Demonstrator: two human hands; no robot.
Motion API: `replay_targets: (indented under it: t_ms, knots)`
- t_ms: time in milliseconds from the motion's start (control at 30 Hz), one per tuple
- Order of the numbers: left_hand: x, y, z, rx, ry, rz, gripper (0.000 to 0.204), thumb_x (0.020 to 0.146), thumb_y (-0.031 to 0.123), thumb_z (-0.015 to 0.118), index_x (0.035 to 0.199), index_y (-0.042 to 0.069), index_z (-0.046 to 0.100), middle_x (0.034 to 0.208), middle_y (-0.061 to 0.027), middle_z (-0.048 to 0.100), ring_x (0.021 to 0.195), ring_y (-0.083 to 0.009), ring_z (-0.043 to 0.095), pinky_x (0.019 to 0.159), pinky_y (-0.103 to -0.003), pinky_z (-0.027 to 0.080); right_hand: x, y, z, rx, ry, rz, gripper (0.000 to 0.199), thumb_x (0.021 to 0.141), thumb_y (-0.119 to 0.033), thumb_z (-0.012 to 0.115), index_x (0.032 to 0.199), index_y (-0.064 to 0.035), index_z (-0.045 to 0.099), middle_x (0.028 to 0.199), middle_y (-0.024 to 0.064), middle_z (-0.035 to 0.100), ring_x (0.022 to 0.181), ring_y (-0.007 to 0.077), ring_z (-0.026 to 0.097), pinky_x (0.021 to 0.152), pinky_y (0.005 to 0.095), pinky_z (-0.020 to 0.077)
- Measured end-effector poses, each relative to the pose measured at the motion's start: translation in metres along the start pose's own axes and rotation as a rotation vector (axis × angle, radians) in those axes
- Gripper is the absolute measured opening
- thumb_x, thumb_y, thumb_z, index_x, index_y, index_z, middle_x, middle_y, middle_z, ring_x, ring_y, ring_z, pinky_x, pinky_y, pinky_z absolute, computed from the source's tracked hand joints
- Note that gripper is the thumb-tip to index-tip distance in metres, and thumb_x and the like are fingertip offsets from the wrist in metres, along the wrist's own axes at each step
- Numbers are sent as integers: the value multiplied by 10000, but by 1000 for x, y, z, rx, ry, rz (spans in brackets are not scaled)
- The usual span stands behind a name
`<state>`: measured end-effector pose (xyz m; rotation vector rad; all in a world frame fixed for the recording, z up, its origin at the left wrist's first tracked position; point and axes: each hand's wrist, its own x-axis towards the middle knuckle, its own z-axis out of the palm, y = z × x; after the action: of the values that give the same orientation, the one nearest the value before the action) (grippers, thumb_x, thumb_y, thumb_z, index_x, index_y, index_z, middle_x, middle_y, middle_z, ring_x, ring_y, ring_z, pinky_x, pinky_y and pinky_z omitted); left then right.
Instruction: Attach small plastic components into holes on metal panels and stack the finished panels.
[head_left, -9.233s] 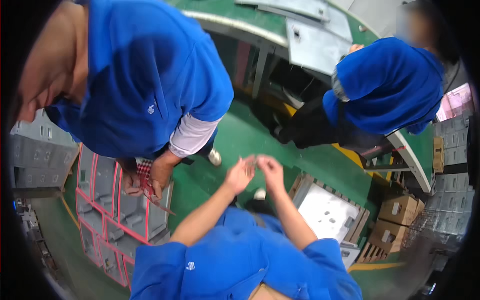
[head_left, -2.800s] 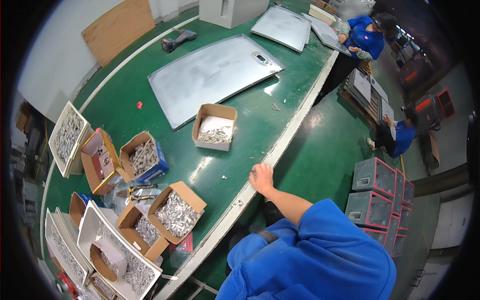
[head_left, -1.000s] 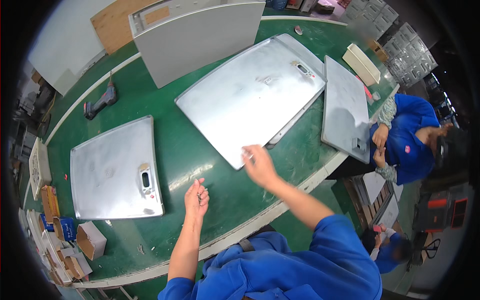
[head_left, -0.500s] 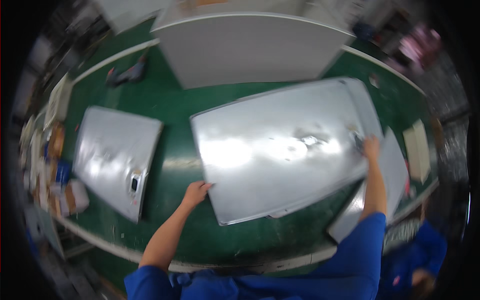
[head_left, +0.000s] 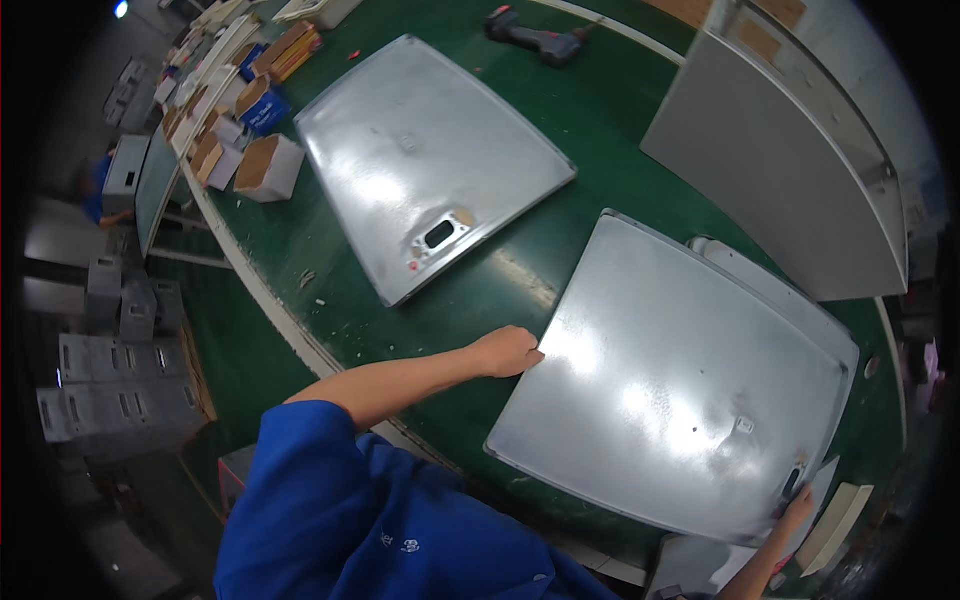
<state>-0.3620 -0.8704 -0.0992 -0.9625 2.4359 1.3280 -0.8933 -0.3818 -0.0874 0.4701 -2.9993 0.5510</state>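
Observation:
A large shiny sheet-metal panel (head_left: 660,370) with raised edges and a small slot near its right end lies in front of me, perhaps slightly raised; I cannot tell. At its left edge, my left hand (head_left: 508,352) is closed, gripping the rim with thumb and fingers. My right hand (head_left: 795,512) holds the opposite edge beside the slot, its fingers partly hidden under the rim. A second, similar metal panel (head_left: 420,160) with a black oval slot lies flat to the left, apart from both hands.
Both panels are over a green tabletop (head_left: 450,340). A cordless power tool (head_left: 540,38) lies at the far side. A tall grey metal cabinet (head_left: 770,165) stands far right. Small cardboard boxes (head_left: 270,168) line the left edge. Another metal sheet (head_left: 690,565) sits under the near right corner.
My view has swung left, so everything sits further right and turned in the picture. Both hands keep hold of the large panel's opposite edges.

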Motion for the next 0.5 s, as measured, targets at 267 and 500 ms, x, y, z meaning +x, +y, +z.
replay_targets:
  t_ms: [267,500]
  knots:
    - [-140,-97,-127,154,75,36,332,784,276,457,700,-27,563,750,-217,565,751,-371,538,698,-426,412,-191,-118,-8,226,93,36,430,858,-318,454,811,93,569,628,66,544,568,125,432,528,293,377]
    - [-227,-269,-247,225,37,-92,334,765,286,491,678,-27,567,726,-213,562,717,-373,536,655,-419,417,-400,-304,71,512,107,197,409,857,-298,475,670,65,486,598,-15,435,580,84,349,511,252,309]
